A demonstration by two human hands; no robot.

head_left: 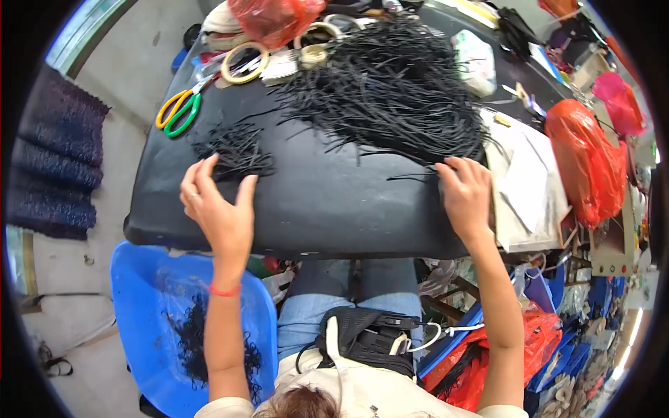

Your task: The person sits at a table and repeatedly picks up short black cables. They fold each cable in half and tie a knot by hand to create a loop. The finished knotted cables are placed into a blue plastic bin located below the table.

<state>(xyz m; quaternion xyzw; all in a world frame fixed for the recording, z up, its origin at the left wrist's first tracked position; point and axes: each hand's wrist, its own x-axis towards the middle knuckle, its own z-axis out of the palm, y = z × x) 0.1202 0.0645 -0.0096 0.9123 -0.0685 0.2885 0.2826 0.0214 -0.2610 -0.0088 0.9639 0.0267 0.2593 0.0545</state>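
A large heap of thin black cords covers the far middle of the black padded tabletop. To its left lies a smaller bunch of black cords. My left hand is at the near edge of this bunch, thumb and fingers spread apart, fingertips against or just over the cords. At the near right corner of the large heap, my right hand has its fingers bent together around a few black cord ends, which stick out to the left. Its thumb is partly hidden.
Scissors with yellow and green handles lie at the left, near tape rolls. White sheets and a red plastic bag sit at the right. Below the table's left side, a blue basin holds black scraps.
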